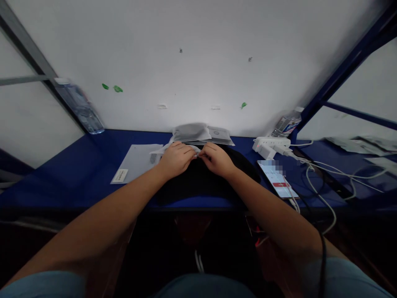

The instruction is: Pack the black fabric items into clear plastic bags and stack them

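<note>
My left hand (pixel 176 160) and my right hand (pixel 218 160) meet at the middle of the desk, fingertips almost touching. Both are closed in a pinch on the edge of a whitish translucent plastic bag (pixel 157 153). Part of that bag shows to the left of my left hand; the rest is hidden behind my fingers. Under my hands lies a black patch (pixel 198 178); I cannot tell whether it is cloth or deep shadow. Just beyond, frosted plastic packets (pixel 190 131) are piled against the wall. To the left lies a flat pale bag (pixel 139 159) with a white label (pixel 120 176).
On the right, a lit phone (pixel 277 179) with a cable plugged in lies by a white power strip (pixel 271 143) and tangled white cords (pixel 310 163). Plastic bottles stand at the back left (pixel 82 109) and back right (pixel 288 123). The blue desk (pixel 77 165) meets a white wall.
</note>
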Demonstrator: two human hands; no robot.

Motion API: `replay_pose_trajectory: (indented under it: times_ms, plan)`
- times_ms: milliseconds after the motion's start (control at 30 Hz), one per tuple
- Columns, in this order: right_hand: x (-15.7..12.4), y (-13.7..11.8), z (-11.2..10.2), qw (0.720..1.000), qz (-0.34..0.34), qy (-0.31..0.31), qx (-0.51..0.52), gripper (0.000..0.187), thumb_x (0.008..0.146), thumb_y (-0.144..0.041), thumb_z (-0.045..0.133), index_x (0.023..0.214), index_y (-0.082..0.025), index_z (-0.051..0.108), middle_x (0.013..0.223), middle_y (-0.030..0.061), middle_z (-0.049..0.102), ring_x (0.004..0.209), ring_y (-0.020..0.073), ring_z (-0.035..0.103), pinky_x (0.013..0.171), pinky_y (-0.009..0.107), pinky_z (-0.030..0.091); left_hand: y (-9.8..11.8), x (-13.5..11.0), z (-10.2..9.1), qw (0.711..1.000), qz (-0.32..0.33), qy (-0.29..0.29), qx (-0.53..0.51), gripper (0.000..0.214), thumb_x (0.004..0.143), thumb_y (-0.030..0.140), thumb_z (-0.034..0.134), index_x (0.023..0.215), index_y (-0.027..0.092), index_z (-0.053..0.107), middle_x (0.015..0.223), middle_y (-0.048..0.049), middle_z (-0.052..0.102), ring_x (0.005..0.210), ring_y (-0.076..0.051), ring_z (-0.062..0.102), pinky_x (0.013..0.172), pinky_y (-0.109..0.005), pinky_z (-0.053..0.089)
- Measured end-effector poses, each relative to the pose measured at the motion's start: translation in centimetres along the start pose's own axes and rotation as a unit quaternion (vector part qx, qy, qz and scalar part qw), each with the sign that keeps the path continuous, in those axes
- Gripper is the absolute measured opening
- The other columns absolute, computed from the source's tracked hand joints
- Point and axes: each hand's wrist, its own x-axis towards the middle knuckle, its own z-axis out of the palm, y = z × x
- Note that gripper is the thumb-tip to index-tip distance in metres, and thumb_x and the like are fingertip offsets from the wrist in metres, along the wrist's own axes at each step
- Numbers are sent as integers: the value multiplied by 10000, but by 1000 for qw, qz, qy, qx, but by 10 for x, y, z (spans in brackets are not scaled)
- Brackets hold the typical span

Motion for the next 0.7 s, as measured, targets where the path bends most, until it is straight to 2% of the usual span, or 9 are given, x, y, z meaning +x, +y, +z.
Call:
replay_pose_trajectory:
  times_ms: [200,367,533,700]
  plan:
    - [-1,2,1,999,-23,-2,-25,211,965,-139,545,772,-224,562,851,60,618,839,216,562,796,354,486,1,0,0,1000,-14,-11,-5,213,1019,215,513,940,187,709,957,-65,781,868,-217,704,825,-388,491]
    - [-2,5,-1,1000,-9,-5,-3,204,946,-103,545,782,-225,551,824,40,599,797,196,549,769,333,485,-3,-2,1,999,-8,23,-36,215,1051,286,528,1025,195,721,1048,-58,789,937,-209,723,848,-366,518]
    - [-1,3,-1,1000,-14,-14,0,192,922,-79,521,800,-226,534,837,43,594,811,201,538,766,330,470,-5,-5,2,999,5,39,-21,258,1064,267,499,951,191,718,947,-56,780,864,-191,708,811,-341,508]
    - [1,-2,-1,999,5,-49,2,133,913,-112,553,836,-220,541,869,52,608,805,200,547,749,325,465,-3,-6,3,1000,9,9,12,310,1074,253,448,913,182,703,910,-63,762,851,-196,687,816,-350,505]
